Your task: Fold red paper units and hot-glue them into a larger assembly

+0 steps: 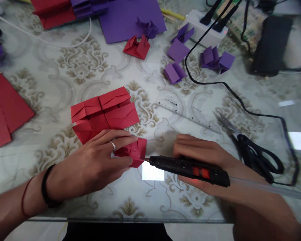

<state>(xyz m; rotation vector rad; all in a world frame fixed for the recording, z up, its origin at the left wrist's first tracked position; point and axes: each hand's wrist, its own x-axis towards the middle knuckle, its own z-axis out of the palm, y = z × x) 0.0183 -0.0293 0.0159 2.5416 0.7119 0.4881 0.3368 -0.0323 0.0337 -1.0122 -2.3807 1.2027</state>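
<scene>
My right hand (pixel 203 150) is wrapped round a black glue gun (pixel 188 169) with a red part and a clear glue stick trailing from its back. The nozzle touches, or nearly touches, a small folded red paper piece (pixel 136 152), where thin glue strands show. My left hand (pixel 100 160), wearing a ring, grips that piece against the table between thumb and fingers, hiding its left part. Just beyond lies a larger folded red paper panel (pixel 105 112), its near edge partly covered by my left hand.
Black scissors (pixel 258 154) lie right of my right hand, near a clear ruler (pixel 188 116). A black cable (pixel 235 95) runs from a white power strip (pixel 203 30). Folded purple pieces (pixel 178 50), a purple sheet (pixel 130 20), red sheets (pixel 7 110) and a dark phone (pixel 272 45) surround the work area.
</scene>
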